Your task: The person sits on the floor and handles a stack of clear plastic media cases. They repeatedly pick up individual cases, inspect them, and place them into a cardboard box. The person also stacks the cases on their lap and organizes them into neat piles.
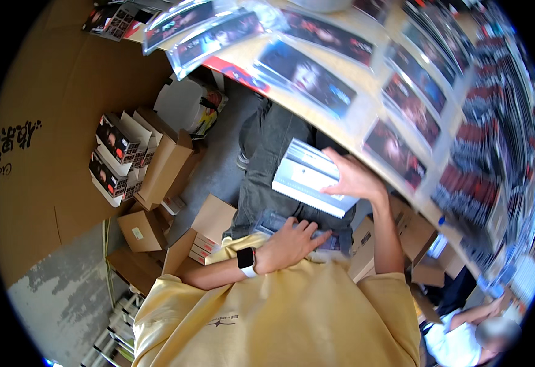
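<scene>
My right hand point(364, 176) grips a stack of pale silvery packets point(309, 176) with crimped, serrated edges, thumb on one side and fingers on the other. The stack is above my thighs, just short of the table edge. Lower down, my left hand point(295, 238), with a watch on its wrist, lies with fingers spread over clear plastic-sleeved printed items point(272, 222) on my lap. Those items are partly hidden under the hand and shirt. On the table point(290, 101) in front lie printed picture cards in clear sleeves point(306, 78).
Rows of packed cards point(472, 188) stand along the right of the table. Open cardboard boxes point(169, 163) and printed cartons point(118, 140) are at left. Another open box point(212, 215) sits by my left hip. A person point(460, 335) is at lower right.
</scene>
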Demonstrator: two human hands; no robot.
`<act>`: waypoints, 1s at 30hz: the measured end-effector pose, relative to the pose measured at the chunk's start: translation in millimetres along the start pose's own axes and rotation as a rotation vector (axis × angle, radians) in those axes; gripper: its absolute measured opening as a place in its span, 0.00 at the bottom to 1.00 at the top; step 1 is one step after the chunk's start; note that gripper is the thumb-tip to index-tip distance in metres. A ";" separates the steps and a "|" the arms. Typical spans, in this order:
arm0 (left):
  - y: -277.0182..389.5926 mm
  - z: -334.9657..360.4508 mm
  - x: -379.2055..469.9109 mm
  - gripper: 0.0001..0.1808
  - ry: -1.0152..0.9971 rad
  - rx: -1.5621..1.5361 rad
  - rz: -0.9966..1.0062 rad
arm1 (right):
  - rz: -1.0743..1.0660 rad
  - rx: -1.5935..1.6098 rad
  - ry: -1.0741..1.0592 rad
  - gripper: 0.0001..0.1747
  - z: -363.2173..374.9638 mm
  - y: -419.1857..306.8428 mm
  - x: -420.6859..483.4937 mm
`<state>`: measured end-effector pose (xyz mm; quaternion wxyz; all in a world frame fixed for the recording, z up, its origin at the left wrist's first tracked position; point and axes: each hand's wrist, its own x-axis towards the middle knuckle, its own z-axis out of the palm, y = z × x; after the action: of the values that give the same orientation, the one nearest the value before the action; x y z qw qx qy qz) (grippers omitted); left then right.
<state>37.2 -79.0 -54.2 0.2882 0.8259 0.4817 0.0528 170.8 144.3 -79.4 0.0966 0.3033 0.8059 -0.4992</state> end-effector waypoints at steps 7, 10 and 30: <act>16.7 1.3 4.3 0.40 -0.156 -0.337 -0.123 | -0.074 0.185 -0.283 0.45 14.6 12.6 20.2; 28.8 19.0 1.0 0.43 -0.151 -0.409 -0.133 | -0.006 0.158 -0.468 0.44 16.3 0.0 12.5; 52.8 55.9 -46.1 0.39 0.295 0.294 -0.123 | -0.362 -0.164 -0.009 0.43 18.1 -43.3 -15.2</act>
<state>73.5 -160.3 -63.8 0.0938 0.8114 0.5707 0.0847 154.8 109.0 -48.9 0.0334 0.1423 0.8848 -0.4424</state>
